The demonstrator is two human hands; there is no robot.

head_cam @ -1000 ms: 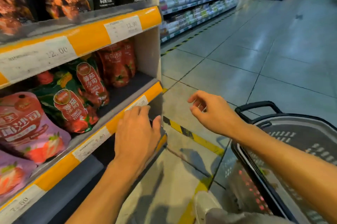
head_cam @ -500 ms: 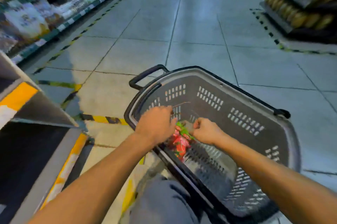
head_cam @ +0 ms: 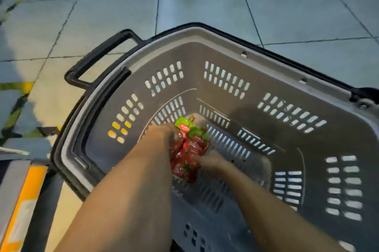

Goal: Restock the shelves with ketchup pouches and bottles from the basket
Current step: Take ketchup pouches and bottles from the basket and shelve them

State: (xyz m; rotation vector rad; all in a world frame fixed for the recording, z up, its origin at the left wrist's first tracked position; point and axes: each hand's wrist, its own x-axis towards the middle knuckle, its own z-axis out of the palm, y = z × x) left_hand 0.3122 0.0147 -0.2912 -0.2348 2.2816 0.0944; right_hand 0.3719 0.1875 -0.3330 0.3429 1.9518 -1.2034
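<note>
both hands [head_cam: 164, 131] on ketchup pouches [head_cam: 187, 149]

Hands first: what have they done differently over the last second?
A second ago the left hand rested on the shelf edge and the right hand hung open in the air. Both have since dropped deep into the basket and closed on the ketchup pouches. The basket stayed on the floor, pouches inside.

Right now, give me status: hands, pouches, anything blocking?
Both hands down in the grey basket. Left hand and right hand grip the red ketchup pouches. Pouches at basket bottom, not lifted. Nothing blocking seen.
</note>
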